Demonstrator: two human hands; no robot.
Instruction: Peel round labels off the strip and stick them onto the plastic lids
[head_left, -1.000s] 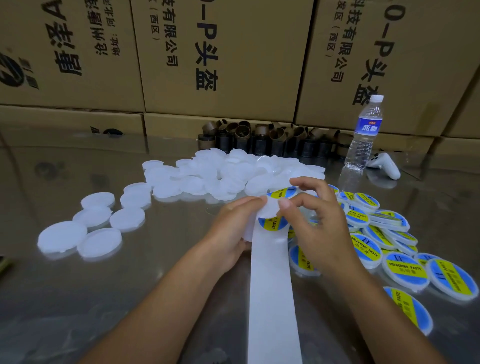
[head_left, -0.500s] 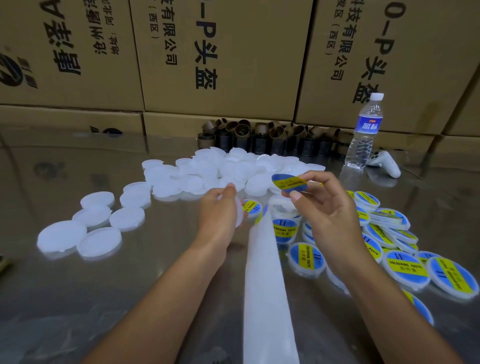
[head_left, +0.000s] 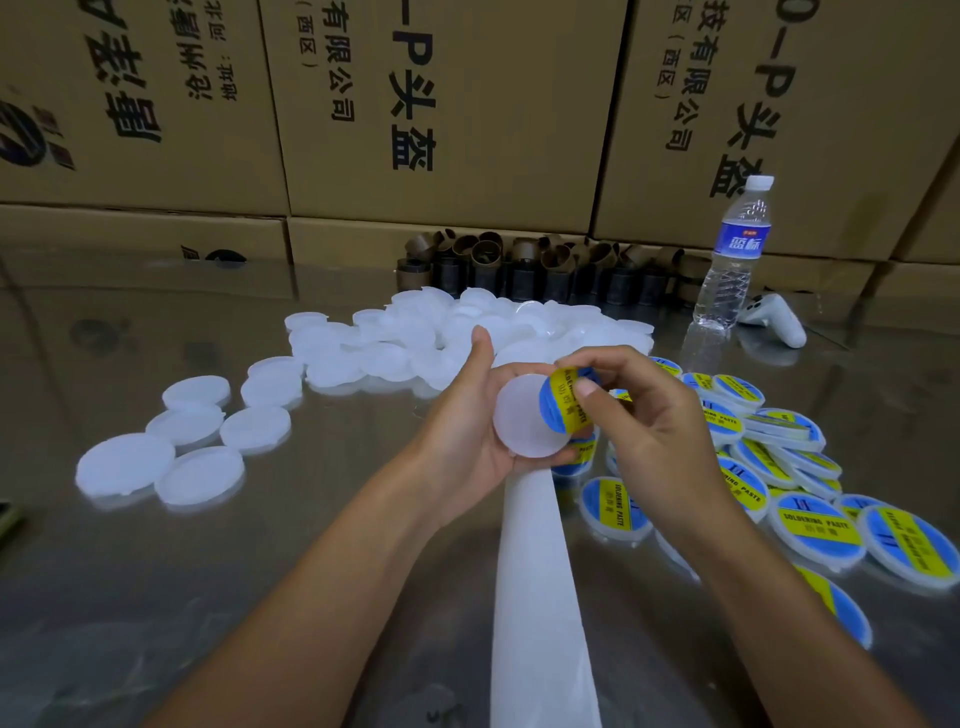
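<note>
My left hand (head_left: 462, 421) holds a plain white plastic lid (head_left: 522, 421) upright in its fingers, above the table's middle. My right hand (head_left: 644, 415) pinches a round blue and yellow label (head_left: 563, 402) and sets its edge against the right side of that lid. The white backing strip (head_left: 540, 597) runs from under my hands down to the bottom edge. Unlabelled white lids (head_left: 415, 343) lie heaped behind my hands and spread to the left. Labelled lids (head_left: 815, 525) are piled at the right.
A water bottle (head_left: 732, 260) and a white controller (head_left: 776, 319) stand at the back right. Several brown cardboard cores (head_left: 524, 270) line the far edge under stacked cardboard boxes (head_left: 441, 114). The table top (head_left: 156, 597) is shiny metal.
My right hand peeled a label off the strip and carried it to a plain lid that my left hand picked up and turned toward me. The strip now lies loose below.
</note>
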